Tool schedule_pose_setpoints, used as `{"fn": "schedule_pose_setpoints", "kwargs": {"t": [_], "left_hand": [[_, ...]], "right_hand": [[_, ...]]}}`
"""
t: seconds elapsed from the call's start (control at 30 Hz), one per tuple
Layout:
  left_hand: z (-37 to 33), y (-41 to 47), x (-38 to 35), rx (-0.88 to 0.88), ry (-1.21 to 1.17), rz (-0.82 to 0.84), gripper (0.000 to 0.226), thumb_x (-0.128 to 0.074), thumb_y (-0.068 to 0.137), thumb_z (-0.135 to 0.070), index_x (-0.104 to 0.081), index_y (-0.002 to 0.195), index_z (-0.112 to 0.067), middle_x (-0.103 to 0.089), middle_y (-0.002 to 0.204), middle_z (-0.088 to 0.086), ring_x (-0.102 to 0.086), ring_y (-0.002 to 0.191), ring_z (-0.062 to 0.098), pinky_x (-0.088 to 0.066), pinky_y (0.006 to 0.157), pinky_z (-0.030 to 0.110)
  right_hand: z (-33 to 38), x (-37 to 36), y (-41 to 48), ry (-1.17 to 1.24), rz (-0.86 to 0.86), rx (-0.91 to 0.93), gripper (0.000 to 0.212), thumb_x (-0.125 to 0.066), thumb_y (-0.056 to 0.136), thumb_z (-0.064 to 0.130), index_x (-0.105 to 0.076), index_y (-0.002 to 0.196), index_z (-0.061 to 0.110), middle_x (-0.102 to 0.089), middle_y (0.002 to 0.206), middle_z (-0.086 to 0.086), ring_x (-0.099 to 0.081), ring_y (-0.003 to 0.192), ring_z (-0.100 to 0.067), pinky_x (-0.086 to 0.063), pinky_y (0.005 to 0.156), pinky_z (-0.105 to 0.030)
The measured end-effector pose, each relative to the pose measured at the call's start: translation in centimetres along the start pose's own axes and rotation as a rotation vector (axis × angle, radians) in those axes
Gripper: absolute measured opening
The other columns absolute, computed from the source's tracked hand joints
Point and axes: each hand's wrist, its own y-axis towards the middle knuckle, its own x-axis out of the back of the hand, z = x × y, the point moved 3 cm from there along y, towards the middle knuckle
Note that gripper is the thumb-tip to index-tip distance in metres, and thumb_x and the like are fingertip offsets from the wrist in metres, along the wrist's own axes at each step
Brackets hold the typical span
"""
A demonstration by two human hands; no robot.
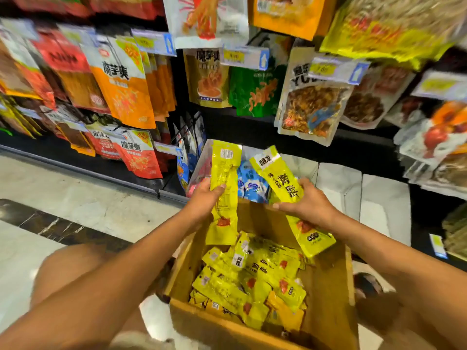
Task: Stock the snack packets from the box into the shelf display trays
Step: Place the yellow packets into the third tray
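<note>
- The left grip (205,201), a bare hand, pinches a long yellow snack packet (225,170) about halfway down, with the thumb laid across the side facing the camera and the fingers hidden behind.
- This packet stands nearly upright. Its barcode side faces the camera, and its lower end hangs over the far edge of the cardboard box (327,289).
- The right grip (309,207), also bare, is closed round a second yellow packet (276,174), with the thumb on the near side and the fingers wrapped over the printed face.
- The second packet is tilted, with its top leaning left toward the first packet. Its bottom sticks out below the hand, over the box's right wall.
- The two held packets are near each other at the top but do not touch.
- The box sits open on the floor just in front of the person, and a loose heap of yellow packets (252,281) lies inside it.
- Just beyond the box, on the bottom shelf, is a pale display tray (202,157) holding blue packets (252,185). Both held packets are raised in front of it.
- To its right stand more white trays (340,184).
- Above them, snack bags hang on hooks: an orange bag (123,89), a green bag (255,93) and a clear-window bag (312,107), with price tags (154,42) clipped in front.
- The marble-patterned floor (75,200) stretches away to the left.
</note>
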Motion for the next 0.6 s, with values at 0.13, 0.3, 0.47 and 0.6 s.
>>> {"fn": "schedule_pose_setpoints", "kwargs": {"t": [0.13,0.3,0.47,0.6], "left_hand": [[-2.5,1.5,-1.9,0.036,-0.079,0.108,0.022,-0.054,0.105,-0.017,-0.068,0.121,-0.023,-0.075,0.12,0.006,-0.069,0.116,0.028,-0.05,0.106,0.055],[-2.1,3.1,-4.3,0.145,-0.29,0.133,0.038,-0.05,0.106,-0.036,-0.059,0.138,-0.019,-0.07,0.129,0.014,-0.066,0.12,0.037,-0.05,0.104,0.058],[-0.3,4.6,-6.1,0.304,-0.429,0.2,0.058,-0.04,0.1,-0.065,-0.076,0.116,-0.022,-0.069,0.128,0.016,-0.066,0.113,0.038,-0.044,0.108,0.061],[0.6,5.6,-6.6,0.465,-0.515,0.269,0.049,-0.052,0.092,-0.048,-0.071,0.118,-0.012,-0.061,0.13,0.021,-0.061,0.11,0.036,-0.045,0.105,0.052]], "right_hand": [[-0.7,2.1,0.1,0.201,-0.084,0.038,0.073,-0.09,0.067,0.044,-0.048,0.123,0.022,-0.068,0.104,0.003,-0.072,0.076,-0.014,-0.061,0.058,-0.039],[-3.2,2.2,2.0,0.48,-0.142,0.034,0.051,-0.078,0.085,0.027,-0.05,0.129,0.023,-0.069,0.122,0.002,-0.07,0.102,-0.013,-0.058,0.088,-0.037],[-4.4,1.2,4.8,0.494,-0.144,0.063,0.05,-0.063,0.098,0.023,-0.044,0.142,0.034,-0.057,0.139,0.006,-0.057,0.125,-0.014,-0.049,0.103,-0.04],[-6.4,0.5,5.5,0.497,-0.097,0.048,0.053,-0.065,0.095,0.034,-0.044,0.144,0.036,-0.053,0.145,0.006,-0.054,0.129,-0.014,-0.054,0.091,-0.028]]}}
